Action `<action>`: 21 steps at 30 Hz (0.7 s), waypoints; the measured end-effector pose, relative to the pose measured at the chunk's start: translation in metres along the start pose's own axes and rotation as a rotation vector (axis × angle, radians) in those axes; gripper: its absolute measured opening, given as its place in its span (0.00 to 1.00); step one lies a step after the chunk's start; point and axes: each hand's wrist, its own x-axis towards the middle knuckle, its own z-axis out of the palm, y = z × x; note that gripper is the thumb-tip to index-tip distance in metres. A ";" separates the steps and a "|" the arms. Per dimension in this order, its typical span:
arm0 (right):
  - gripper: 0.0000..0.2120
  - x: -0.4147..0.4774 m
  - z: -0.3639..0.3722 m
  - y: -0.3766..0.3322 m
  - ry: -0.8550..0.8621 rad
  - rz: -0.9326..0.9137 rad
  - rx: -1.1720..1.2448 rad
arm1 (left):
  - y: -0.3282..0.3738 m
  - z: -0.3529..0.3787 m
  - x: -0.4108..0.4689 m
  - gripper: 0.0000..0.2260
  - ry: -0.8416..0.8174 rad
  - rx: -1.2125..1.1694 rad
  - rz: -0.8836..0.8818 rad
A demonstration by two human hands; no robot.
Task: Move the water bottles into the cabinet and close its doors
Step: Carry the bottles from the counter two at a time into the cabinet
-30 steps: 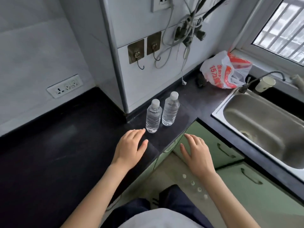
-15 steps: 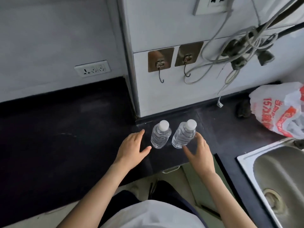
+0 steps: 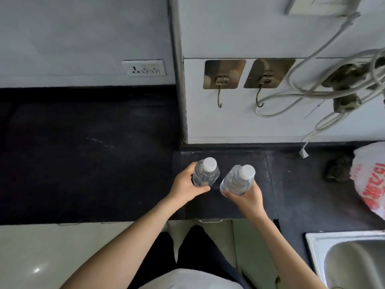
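Note:
Two clear water bottles with white caps stand side by side on the black counter [image 3: 83,163], seen from above. My left hand [image 3: 185,184] is wrapped around the left bottle [image 3: 205,174]. My right hand [image 3: 246,198] grips the right bottle [image 3: 237,181], which leans a little to the right. Below the counter edge a strip of green cabinet front [image 3: 235,243] shows between my legs and the sink; its doors are mostly hidden.
A steel sink [image 3: 350,261] lies at the lower right. A white and red plastic bag [image 3: 370,180] and a dark lump [image 3: 338,168] sit on the counter to the right. Two wall hooks [image 3: 219,97] and loose cables [image 3: 333,88] hang behind the bottles.
Both hands have closed around the bottles, which they were only reaching for before. The camera has tilted to look more steeply down over the counter.

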 end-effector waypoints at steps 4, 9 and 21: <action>0.23 -0.004 0.000 -0.014 -0.045 -0.037 -0.009 | -0.006 -0.005 -0.015 0.29 0.077 -0.092 -0.031; 0.23 -0.022 0.020 -0.045 -0.209 -0.131 0.002 | -0.017 -0.044 -0.065 0.20 0.231 -0.241 -0.074; 0.14 -0.180 0.169 -0.145 -0.690 -0.376 0.071 | -0.085 -0.160 -0.290 0.15 0.863 -0.581 -0.110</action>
